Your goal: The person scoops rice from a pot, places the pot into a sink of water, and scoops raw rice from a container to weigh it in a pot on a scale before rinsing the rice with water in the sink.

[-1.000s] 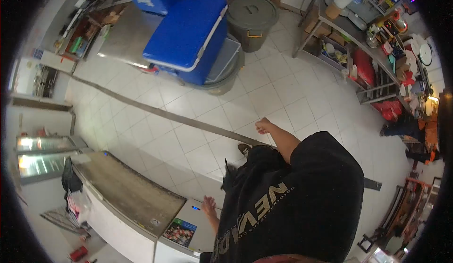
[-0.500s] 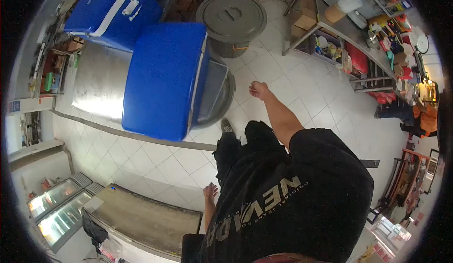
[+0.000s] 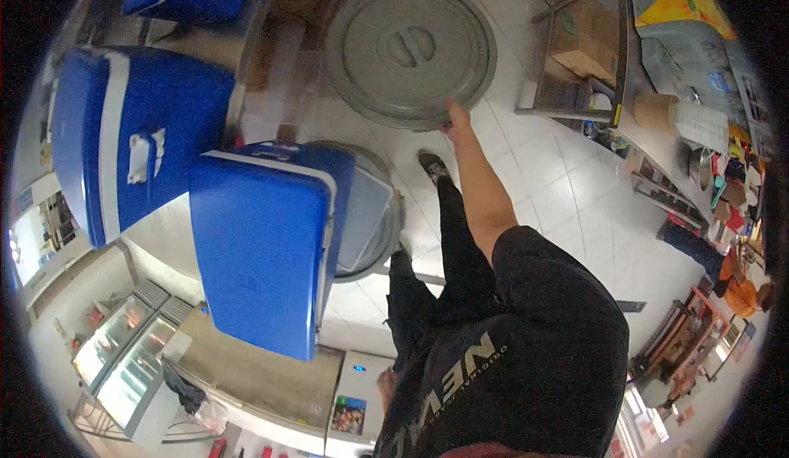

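Grey bin lid (image 3: pixel 386 80): near rim overlapped by the right hand (image 3: pixel 456 119); whether it is pinched cannot be told. Left hand (image 3: pixel 387 386): partly hidden, finger state cannot be told. Black shirt (image 3: pixel 542 351), beside left hand: "NEV" can be read.

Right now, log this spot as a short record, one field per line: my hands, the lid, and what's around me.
Right hand: at the near rim of the lid; grip unclear
Left hand: low by the body, partly hidden by the black shirt; contents cannot be told
Lid: round, grey, with a central handle
Cooler: blue with white trim, left of the legs in view
Cardboard box: upper right, beside a metal table leg
Floor: pale tiles
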The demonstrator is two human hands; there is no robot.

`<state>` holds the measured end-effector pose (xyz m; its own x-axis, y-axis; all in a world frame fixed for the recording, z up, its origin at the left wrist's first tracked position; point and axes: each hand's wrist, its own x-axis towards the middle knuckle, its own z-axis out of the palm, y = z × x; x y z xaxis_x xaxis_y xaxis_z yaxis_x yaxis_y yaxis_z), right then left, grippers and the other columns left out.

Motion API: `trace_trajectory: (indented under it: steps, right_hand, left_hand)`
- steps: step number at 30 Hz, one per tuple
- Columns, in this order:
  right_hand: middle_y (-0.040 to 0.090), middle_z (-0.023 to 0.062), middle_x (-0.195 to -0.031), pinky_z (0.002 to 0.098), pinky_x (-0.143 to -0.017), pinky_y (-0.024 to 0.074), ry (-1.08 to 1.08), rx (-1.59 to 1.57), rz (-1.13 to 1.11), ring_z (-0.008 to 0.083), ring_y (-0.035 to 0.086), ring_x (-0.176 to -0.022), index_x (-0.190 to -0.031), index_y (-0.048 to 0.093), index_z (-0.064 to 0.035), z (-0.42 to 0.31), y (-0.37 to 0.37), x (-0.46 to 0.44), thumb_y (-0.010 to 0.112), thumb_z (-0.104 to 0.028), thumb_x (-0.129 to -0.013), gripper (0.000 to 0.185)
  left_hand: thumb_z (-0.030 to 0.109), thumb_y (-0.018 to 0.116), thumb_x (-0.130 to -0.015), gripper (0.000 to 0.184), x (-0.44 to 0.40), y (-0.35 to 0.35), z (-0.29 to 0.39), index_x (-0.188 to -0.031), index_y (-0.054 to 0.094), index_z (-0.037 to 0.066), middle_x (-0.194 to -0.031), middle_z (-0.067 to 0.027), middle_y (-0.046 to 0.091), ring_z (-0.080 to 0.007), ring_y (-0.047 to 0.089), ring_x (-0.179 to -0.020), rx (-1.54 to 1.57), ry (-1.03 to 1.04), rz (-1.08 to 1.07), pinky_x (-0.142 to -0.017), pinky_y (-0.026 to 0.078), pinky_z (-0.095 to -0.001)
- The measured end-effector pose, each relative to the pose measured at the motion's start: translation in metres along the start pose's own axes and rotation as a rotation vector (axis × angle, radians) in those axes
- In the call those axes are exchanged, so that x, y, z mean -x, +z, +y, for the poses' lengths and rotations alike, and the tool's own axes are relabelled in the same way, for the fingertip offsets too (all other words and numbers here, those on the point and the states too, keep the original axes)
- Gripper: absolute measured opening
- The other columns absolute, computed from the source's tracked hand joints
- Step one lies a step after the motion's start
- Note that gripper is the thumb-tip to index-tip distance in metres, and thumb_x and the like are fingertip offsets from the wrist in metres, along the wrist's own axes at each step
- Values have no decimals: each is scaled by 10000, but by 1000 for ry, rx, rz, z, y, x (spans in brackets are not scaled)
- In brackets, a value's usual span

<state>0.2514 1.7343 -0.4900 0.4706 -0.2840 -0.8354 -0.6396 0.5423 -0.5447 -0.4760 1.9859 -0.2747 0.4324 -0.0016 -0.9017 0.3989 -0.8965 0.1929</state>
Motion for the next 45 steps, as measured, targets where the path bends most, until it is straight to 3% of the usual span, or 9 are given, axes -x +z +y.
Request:
trace_trajectory:
  steps: [6, 8, 18, 27, 33, 36, 39, 43, 45]
  right_hand:
    - [523, 194, -1172, 485, -718, 550, 98, 16, -3, 303, 565, -1019, -1201, 480, 33, -74, 8, 70, 715, -201, -782, 534]
    - [550, 168, -1087, 410, -608, 599, -281, -9, -156, 237, 600, -867, -1155, 491, 34, -108, 19, 98, 703, -133, -801, 445]
    - [516, 186, -1170, 399, -648, 619, -478, -11, -431, 286, 609, -949, -1213, 354, 55, -232, 78, 142, 704, -80, -802, 557]
    - [535, 162, -1128, 419, -744, 579, -108, 185, -116, 278, 598, -904, -1259, 405, 44, -66, -34, 32, 668, -110, -836, 521]
    - [590, 136, -924, 448, -755, 549, 120, 311, -86, 267, 584, -831, -1146, 525, 69, -5, -56, -72, 650, -167, -855, 396]
    - [613, 129, -891, 444, -789, 505, 35, 768, 81, 269, 589, -819, -1089, 586, 59, -36, -24, -29, 601, -260, -884, 379]
    - [627, 121, -958, 402, -816, 462, -607, 1411, -129, 257, 587, -851, -1098, 615, 29, -16, 2, -39, 553, -323, -893, 412]
    - [632, 114, -917, 359, -699, 463, -603, 1255, -568, 223, 590, -820, -1104, 627, -9, 17, 106, 13, 547, -326, -888, 392]
    - [629, 187, -1017, 441, -788, 444, -699, 1162, -735, 354, 587, -923, -1030, 651, -13, 28, 163, 75, 543, -310, -853, 363]
  left_hand:
    - [285, 504, -926, 349, -24, -9, 67, -967, 650, -29, -996, -164, 678, -245, 652, -887, 738, -282, 49, -752, 506, -378]
    - [287, 505, -928, 353, -28, -16, 77, -977, 648, -31, -998, -163, 677, -242, 651, -886, 799, -274, 77, -753, 504, -373]
    - [291, 499, -943, 389, -33, -131, 160, -1048, 632, -58, -1023, -169, 668, -209, 636, -913, 1383, -659, 296, -788, 484, -327]
    - [352, 539, -914, 459, -49, 56, 103, -1075, 617, -71, -951, -154, 681, -223, 648, -876, 1186, -336, 338, -805, 501, -333]
    - [347, 552, -918, 406, -15, -36, 154, -1140, 596, 11, -1001, -133, 666, -232, 653, -870, 1405, -540, 308, -766, 520, -368]
    - [352, 530, -939, 402, -8, -52, 147, -1190, 530, 39, -1067, -109, 645, -226, 640, -908, 1772, -744, 549, -758, 514, -378]
    - [386, 509, -943, 395, 1, -85, 116, -1137, 535, 44, -1082, -89, 632, -222, 617, -992, 1832, -649, 826, -779, 501, -373]
    - [412, 501, -950, 405, 1, -132, 27, -1148, 526, 60, -1075, -81, 624, -218, 604, -1023, 1998, -511, 1181, -821, 497, -361]
    - [410, 494, -957, 463, -13, -147, -27, -1209, 494, 22, -1150, -130, 602, -248, 581, -1078, 1990, -486, 1316, -877, 483, -386]
